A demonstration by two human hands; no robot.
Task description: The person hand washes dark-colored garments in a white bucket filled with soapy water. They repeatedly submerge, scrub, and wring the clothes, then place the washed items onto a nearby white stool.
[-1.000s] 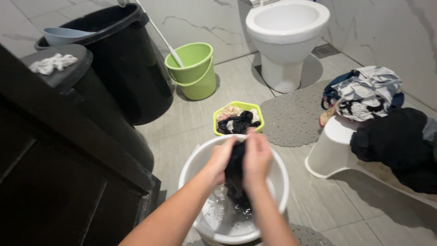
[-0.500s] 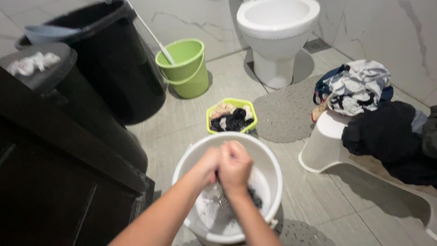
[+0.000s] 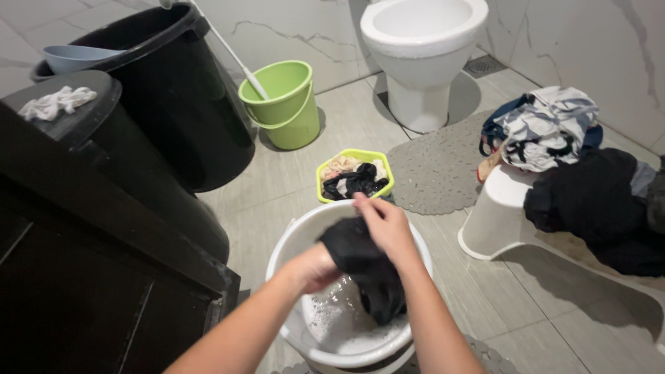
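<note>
Black cloth [image 3: 364, 266] hangs over the soapy white bucket [image 3: 291, 239], both hands closed on it: right hand [image 3: 384, 225] pinching the top, left hand [image 3: 315, 269] gripping its side. Washed pieces fill the green basket [image 3: 332, 197]; a clothes pile [image 3: 554, 131] waits on the stool [image 3: 495, 221].

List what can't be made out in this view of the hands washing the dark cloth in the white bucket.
Head view:
- Left hand fingers: covered by the dark cloth, so its grip cannot be confirmed.
- White bucket bottom: hidden by suds, cloth and the frame's lower edge.
- Black bin contents: too dark.
- Dark clothes pile: cut off by the right edge.
</note>
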